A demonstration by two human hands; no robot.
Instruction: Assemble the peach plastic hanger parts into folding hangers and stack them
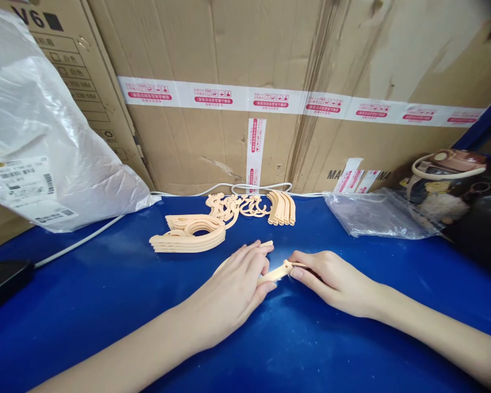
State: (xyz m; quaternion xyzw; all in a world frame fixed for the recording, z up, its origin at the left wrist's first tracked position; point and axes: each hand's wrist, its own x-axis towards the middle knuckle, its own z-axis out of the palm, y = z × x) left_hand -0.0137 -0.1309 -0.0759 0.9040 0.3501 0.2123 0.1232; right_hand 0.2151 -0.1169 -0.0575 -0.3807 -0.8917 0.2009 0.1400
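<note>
My left hand (233,281) is closed over a beige plastic hanger arm (277,272), low above the blue table. Its holed end sticks out to the right, and another beige end (267,244) shows past the fingertips; whether both belong to one piece is hidden. Between the thumb and fingers of my right hand (331,281) is a thin beige hanger hook (298,265), mostly covered, meeting that holed end. Behind my left hand lies a stack of folded beige hangers (188,240). Farther back are a pile of loose hooks (229,207) and a row of curved hanger arms (281,207).
A blue table (311,349) runs back to large cardboard boxes (213,142). A white plastic bag (49,136) and a dark device (4,284) stand left, with a white cable (79,242). On the right are a clear plastic bag (376,215) and a brown-lidded bottle (445,169).
</note>
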